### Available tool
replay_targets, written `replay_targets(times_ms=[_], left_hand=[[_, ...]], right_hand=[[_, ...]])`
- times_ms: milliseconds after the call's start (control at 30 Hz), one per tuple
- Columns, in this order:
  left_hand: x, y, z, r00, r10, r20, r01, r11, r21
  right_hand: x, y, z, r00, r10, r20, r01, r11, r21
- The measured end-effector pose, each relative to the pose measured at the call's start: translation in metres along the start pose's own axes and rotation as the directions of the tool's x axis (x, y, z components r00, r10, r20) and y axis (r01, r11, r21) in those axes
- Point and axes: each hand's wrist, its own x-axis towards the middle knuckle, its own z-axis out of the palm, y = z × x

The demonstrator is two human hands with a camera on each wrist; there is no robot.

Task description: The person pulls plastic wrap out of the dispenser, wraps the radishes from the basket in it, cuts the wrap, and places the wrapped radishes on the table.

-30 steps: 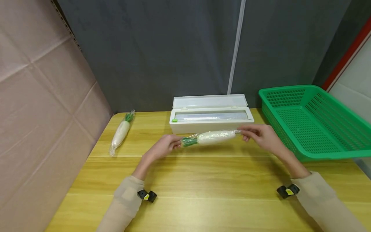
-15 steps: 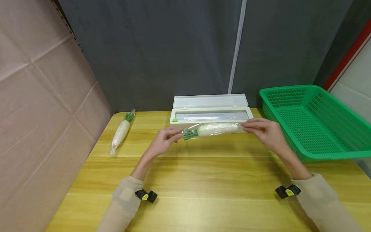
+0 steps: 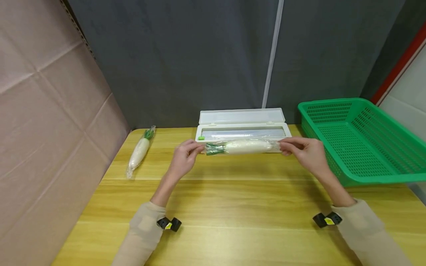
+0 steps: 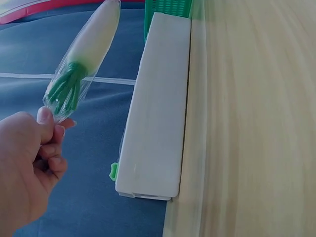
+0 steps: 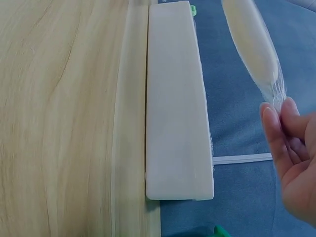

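Note:
A white radish point(image 3: 247, 146) with a green top, wrapped in clear film, is held level above the table between both hands. The left hand point(image 3: 185, 157) pinches the film at the leafy end; in the left wrist view the thumb and forefinger close on it just below the green stalks point(image 4: 66, 90). My right hand point(image 3: 307, 153) pinches the twisted film at the root end, and the right wrist view shows the gathered film point(image 5: 276, 93) between its fingertips. Behind the radish stands a white cling film box point(image 3: 243, 127), lid raised, with a green slider point(image 3: 201, 138) at its left.
Another wrapped radish point(image 3: 139, 152) lies at the table's far left. At the right is a green plastic basket point(image 3: 352, 177) with perforated walls. A dark grey curtain point(image 3: 173, 62) hangs behind the wooden table point(image 3: 233, 214), and a pale wall covering point(image 3: 50, 129) is on the left.
Both hands have raised the wrapped radish and moved it away from the body, so it now overlaps the box front. Its leafy end has come up, leaving it more level.

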Motion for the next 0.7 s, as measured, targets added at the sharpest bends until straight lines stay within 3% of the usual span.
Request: replay_targets(times_ms=[133, 267, 400, 700], left_hand=[[0.002, 0.004, -0.001, 0.997, 0.078, -0.001, -0.077, 0.992, 0.098], [0.003, 0.008, -0.002, 0.995, 0.102, 0.008, -0.102, 0.983, 0.152], [0.005, 0.011, -0.004, 0.994, 0.111, 0.015, -0.112, 0.982, 0.15], [0.008, 0.009, -0.007, 0.993, 0.12, 0.013, -0.12, 0.982, 0.148]], right_hand=[[0.001, 0.001, 0.003, 0.999, -0.02, -0.031, 0.019, 0.999, -0.034], [0.0, 0.0, 0.004, 0.998, -0.037, -0.042, 0.033, 0.994, -0.107], [0.0, 0.001, 0.005, 0.999, -0.035, -0.025, 0.031, 0.99, -0.139], [0.001, 0.006, 0.008, 0.999, 0.009, 0.052, -0.004, 0.996, -0.09]])
